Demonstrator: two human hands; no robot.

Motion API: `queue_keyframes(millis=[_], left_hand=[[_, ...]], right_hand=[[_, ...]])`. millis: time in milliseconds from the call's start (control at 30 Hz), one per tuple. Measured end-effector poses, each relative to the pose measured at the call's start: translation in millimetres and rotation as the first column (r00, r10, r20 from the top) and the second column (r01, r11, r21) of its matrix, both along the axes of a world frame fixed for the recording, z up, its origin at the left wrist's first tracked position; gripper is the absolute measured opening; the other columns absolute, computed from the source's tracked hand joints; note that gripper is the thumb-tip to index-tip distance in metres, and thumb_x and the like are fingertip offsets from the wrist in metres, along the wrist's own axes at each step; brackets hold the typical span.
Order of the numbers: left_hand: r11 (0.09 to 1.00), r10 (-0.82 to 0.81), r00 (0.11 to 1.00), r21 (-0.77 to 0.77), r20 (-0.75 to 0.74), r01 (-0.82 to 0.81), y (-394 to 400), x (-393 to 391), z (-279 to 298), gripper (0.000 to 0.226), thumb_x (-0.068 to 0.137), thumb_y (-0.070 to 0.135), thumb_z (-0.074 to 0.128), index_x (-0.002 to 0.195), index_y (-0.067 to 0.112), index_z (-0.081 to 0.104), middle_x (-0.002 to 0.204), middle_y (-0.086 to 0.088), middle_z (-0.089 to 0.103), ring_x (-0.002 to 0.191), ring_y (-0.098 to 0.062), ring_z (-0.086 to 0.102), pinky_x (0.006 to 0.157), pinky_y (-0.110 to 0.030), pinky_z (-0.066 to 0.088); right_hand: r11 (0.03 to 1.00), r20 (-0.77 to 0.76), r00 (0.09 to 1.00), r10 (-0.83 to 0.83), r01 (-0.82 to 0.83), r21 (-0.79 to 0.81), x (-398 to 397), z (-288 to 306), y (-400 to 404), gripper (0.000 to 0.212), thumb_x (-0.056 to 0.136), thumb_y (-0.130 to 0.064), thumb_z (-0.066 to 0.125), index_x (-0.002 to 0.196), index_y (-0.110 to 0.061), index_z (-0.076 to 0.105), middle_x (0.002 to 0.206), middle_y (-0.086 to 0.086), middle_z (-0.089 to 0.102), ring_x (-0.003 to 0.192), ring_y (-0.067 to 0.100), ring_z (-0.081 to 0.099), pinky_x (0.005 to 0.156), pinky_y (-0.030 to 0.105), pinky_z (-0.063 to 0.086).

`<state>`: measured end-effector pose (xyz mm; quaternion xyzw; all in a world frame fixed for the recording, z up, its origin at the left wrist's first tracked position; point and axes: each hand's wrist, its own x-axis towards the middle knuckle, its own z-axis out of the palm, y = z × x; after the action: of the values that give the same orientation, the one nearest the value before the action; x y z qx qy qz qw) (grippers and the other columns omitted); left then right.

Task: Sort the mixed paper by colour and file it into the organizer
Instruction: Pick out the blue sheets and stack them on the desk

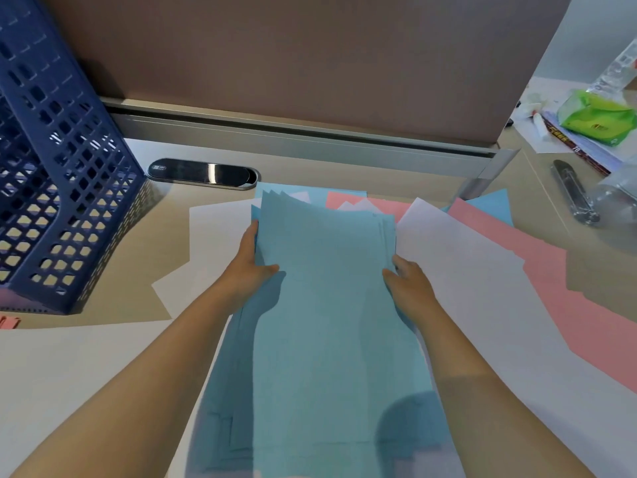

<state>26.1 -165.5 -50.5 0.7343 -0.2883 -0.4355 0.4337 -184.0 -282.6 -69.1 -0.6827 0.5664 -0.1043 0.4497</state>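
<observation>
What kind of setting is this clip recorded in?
Most likely an office desk in a partitioned workstation: a brown divider panel stands behind the desk, an oval cable port cover sits in its surface, and a blue mesh file organizer stands at left.

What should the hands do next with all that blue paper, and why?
Probably tap the blue stack square. Both hands, left and right, grip its sides, but the top corners fan out unevenly. Squared up, it should slip more easily into the blue organizer at the left.
</observation>
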Motion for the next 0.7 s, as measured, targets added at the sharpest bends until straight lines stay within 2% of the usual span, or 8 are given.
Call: queue_keyframes(millis=[100, 167, 233, 367, 433, 567, 633, 700], left_hand=[[0.996, 0.092, 0.994, 0.023, -0.051, -0.091, -3, -6, -2, 0.091, 0.089, 0.005, 0.058, 0.148, 0.026, -0.008, 0.149, 0.001, 0.028, 0.13, -0.026, 0.04, 0.095, -0.033, 0.038], [0.97, 0.234, 0.971, 0.082, -0.039, -0.23, 0, -3, -5, 0.074, 0.087, 0.002, 0.06, 0.147, 0.014, 0.018, 0.144, -0.01, 0.04, 0.122, -0.032, 0.049, 0.095, -0.039, 0.043], [0.965, 0.232, 0.973, 0.122, 0.014, -0.232, 7, -6, -6, 0.041, 0.087, -0.002, 0.057, 0.127, 0.001, 0.048, 0.126, -0.013, 0.056, 0.101, -0.03, 0.057, 0.086, -0.037, 0.047], [0.96, 0.276, 0.959, -0.053, 0.062, -0.273, 28, -15, 2, 0.019, 0.091, -0.003, 0.048, 0.106, 0.009, 0.053, 0.102, -0.007, 0.056, 0.09, -0.024, 0.053, 0.076, -0.032, 0.042], [0.935, 0.329, 0.944, -0.152, 0.04, -0.319, 38, -13, 12, 0.019, 0.091, -0.003, 0.048, 0.101, 0.012, 0.054, 0.096, -0.002, 0.058, 0.082, -0.019, 0.055, 0.068, -0.027, 0.044], [0.905, 0.343, 0.935, -0.237, -0.087, -0.354, 60, -11, 32, 0.03, 0.09, -0.003, 0.049, 0.087, 0.026, 0.056, 0.087, 0.006, 0.063, 0.074, -0.011, 0.061, 0.067, -0.027, 0.047], [0.885, 0.362, 0.921, -0.257, -0.146, -0.388, 69, -15, 43, 0.026, 0.09, 0.0, 0.051, 0.085, 0.025, 0.056, 0.079, 0.007, 0.067, 0.063, -0.007, 0.066, 0.066, -0.03, 0.05], [0.878, 0.363, 0.914, -0.26, -0.182, -0.401, 74, -22, 56, 0.021, 0.091, 0.003, 0.051, 0.083, 0.021, 0.057, 0.062, 0.012, 0.069, 0.057, -0.008, 0.064, 0.063, -0.028, 0.051]], right_hand=[[0.999, 0.093, 0.995, -0.035, 0.032, 0.038, -1, 5, 4, 0.032, 0.09, -0.014, 0.042, 0.117, -0.019, 0.058, 0.116, 0.002, 0.06, 0.105, 0.022, 0.059, 0.087, 0.034, 0.049], [0.995, 0.129, 0.988, -0.086, 0.079, 0.063, -2, 8, 8, 0.028, 0.089, -0.011, 0.045, 0.112, -0.018, 0.059, 0.109, 0.001, 0.064, 0.098, 0.023, 0.063, 0.087, 0.038, 0.051], [0.994, 0.108, 0.989, -0.104, 0.101, 0.033, -2, 8, 14, 0.026, 0.085, -0.011, 0.05, 0.11, -0.012, 0.059, 0.108, 0.006, 0.065, 0.095, 0.027, 0.064, 0.08, 0.036, 0.051], [0.988, -0.016, 0.988, -0.151, 0.15, -0.04, 1, 6, 27, 0.063, 0.085, -0.019, 0.062, 0.14, -0.007, 0.034, 0.142, 0.012, 0.041, 0.129, 0.03, 0.042, 0.104, 0.041, 0.039], [0.974, 0.089, 0.97, -0.228, 0.228, 0.013, 0, 9, 32, 0.072, 0.083, -0.018, 0.067, 0.142, -0.006, 0.029, 0.14, 0.014, 0.042, 0.13, 0.03, 0.042, 0.106, 0.045, 0.037], [0.959, 0.348, 0.909, -0.228, 0.148, 0.24, -9, 37, 45, 0.031, 0.083, -0.001, 0.062, 0.113, -0.003, 0.06, 0.105, 0.011, 0.063, 0.082, 0.022, 0.063, 0.075, 0.033, 0.051], [0.97, 0.411, 0.893, -0.183, 0.095, 0.225, -14, 54, 54, 0.018, 0.082, 0.005, 0.059, 0.088, -0.011, 0.065, 0.098, 0.01, 0.065, 0.073, 0.018, 0.062, 0.075, 0.032, 0.051], [0.979, 0.434, 0.882, -0.185, 0.129, 0.155, -17, 71, 63, 0.015, 0.082, 0.006, 0.058, 0.085, -0.009, 0.063, 0.1, 0.016, 0.066, 0.075, 0.024, 0.061, 0.078, 0.038, 0.052]])
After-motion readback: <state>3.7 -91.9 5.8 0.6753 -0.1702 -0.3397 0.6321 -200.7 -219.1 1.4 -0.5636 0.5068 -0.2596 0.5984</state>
